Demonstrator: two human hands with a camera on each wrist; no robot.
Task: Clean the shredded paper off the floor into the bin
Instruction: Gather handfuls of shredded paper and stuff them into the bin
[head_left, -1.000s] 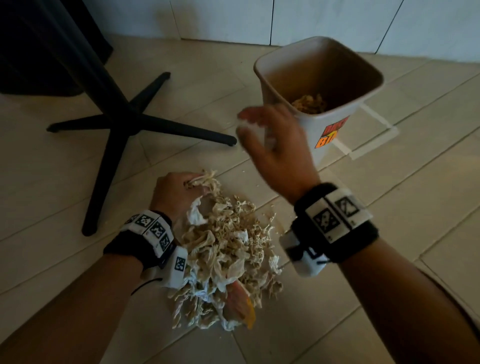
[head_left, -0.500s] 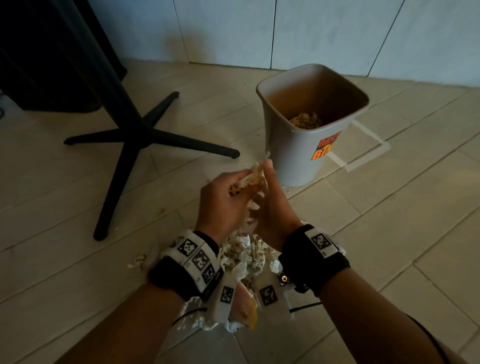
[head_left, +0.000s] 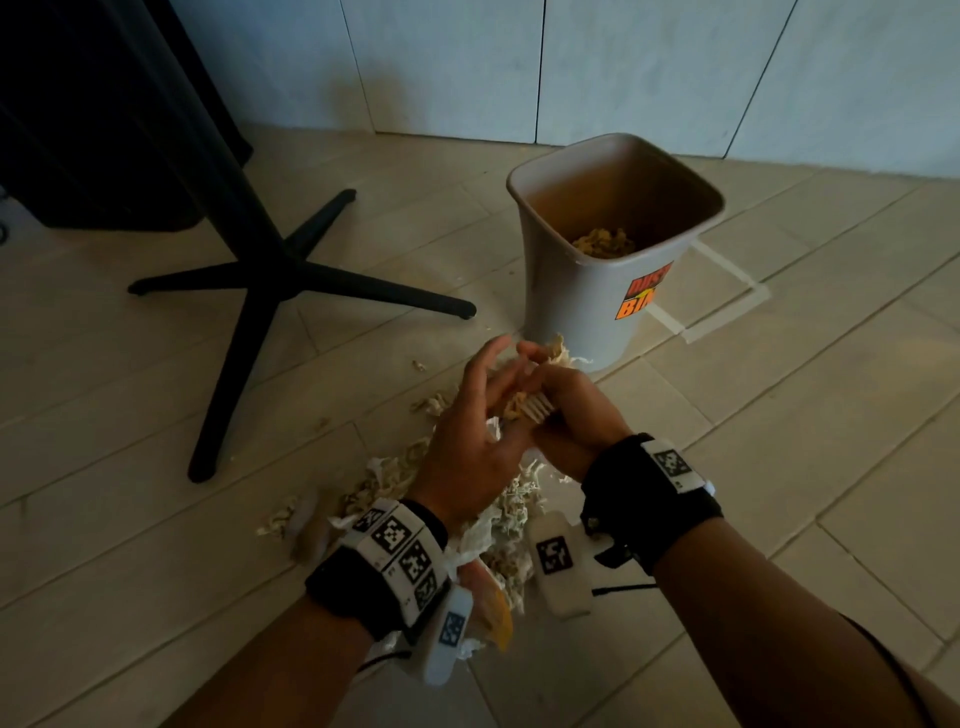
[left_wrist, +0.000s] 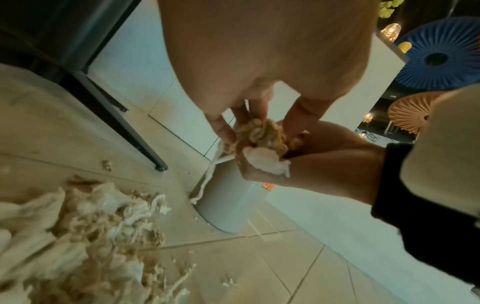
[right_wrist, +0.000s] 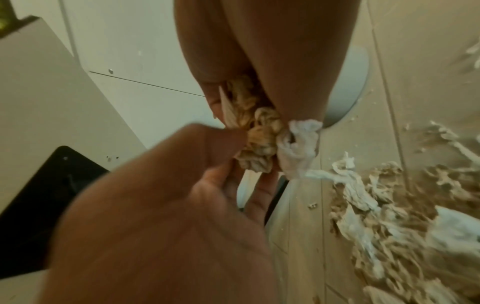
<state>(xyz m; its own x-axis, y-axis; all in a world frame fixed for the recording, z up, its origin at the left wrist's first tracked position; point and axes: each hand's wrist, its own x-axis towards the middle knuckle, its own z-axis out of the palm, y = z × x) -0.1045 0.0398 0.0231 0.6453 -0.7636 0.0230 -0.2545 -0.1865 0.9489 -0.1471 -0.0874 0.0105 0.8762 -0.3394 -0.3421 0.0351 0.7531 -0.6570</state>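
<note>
Left hand (head_left: 467, 447), right hand (head_left: 569, 423): fingers of both clamp wad (left_wrist: 262, 142), low, just before bin (head_left: 566, 301); pile (head_left: 511, 512) on floor. Risk: strand (left_wrist: 206, 179) dangling off wad may snag and shed scraps short of bin.

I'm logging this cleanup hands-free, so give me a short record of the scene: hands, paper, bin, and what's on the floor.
left hand: grips clump of shredded paper
right hand: grips the same clump from the other side
clump position: lifted off the floor, in front of the bin, not over its opening
bin: upright, loose shreds inside
floor: pile of shredded paper beneath the hands
nearby: black table base, left of bin
</note>
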